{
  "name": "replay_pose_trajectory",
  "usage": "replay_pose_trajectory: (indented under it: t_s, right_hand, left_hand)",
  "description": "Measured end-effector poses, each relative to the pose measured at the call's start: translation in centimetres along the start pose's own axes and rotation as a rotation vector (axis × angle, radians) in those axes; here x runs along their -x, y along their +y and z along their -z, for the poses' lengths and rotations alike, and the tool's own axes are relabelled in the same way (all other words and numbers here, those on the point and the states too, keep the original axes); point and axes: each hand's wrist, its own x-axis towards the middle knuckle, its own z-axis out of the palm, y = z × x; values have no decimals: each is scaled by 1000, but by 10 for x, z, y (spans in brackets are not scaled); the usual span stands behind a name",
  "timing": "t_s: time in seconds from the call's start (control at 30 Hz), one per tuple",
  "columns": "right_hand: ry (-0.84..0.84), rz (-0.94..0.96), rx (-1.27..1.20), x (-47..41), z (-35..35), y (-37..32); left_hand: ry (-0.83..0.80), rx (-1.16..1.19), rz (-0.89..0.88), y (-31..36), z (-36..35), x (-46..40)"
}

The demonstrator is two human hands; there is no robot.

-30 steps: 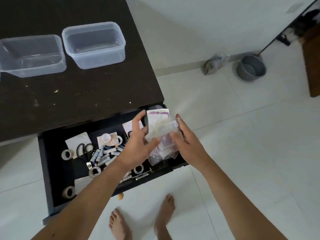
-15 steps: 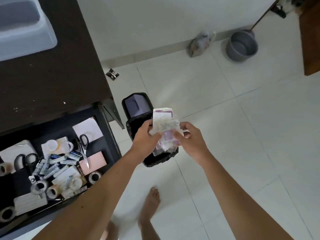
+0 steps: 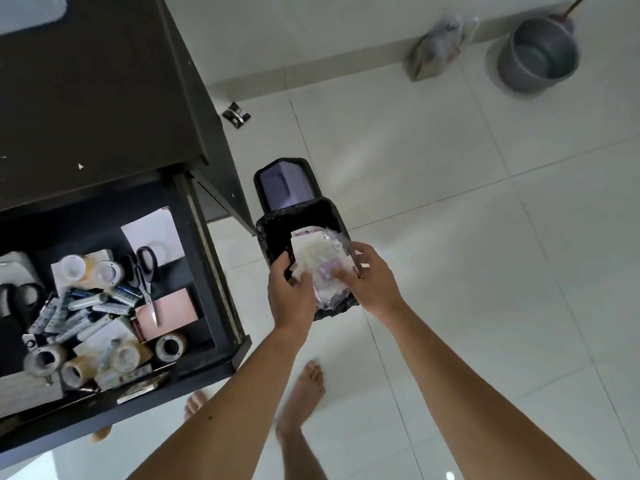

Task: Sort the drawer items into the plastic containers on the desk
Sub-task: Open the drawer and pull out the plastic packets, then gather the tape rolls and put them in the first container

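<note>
Glossy white tiled floor point(image 3: 450, 237), dark desk point(image 3: 97, 84).

The light is soft and even, like daylight, and quite bright on the white floor tiles point(image 3: 450, 202), which look a little washed out. A small bright spot of glare sits on the floor near the bottom edge. The dark desk point(image 3: 86, 81) and the inside of the black bin point(image 3: 273, 237) lose their detail in shadow. Shadows under the bucket point(image 3: 538, 57) and the drawer point(image 3: 214, 358) are weak, with soft edges. The wide lens bends straight lines near the borders, and the forearms look stretched. The whole picture is slightly soft, and small labels in the drawer are not readable
</note>
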Motion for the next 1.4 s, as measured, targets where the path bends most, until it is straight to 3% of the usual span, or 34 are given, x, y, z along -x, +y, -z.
replay_pose_trajectory:
  t_s: [0.13,0.37,0.73,0.9,1.07,1.4]
  right_hand:
    - [-1,5,117,-3,1,6]
    - [15,-7,93,13,2,4]
    - [114,78,37,102,26,-85]
    - [165,172,14,147,13,-148]
    - [130,281,-22,172,-43,-201]
    - [-80,329,109,155,-186,-206]
  left_hand:
    - [-14,-13,5,-13,3,5]
    - [-54,15,9,-14,17,16]
    - [-282,92,-171,61,59,87]
    - [-366,55,-327,106,118,111]
    - [-340,4,-497,124,213,98]
    - [-52,-139,-434,59,404,9]
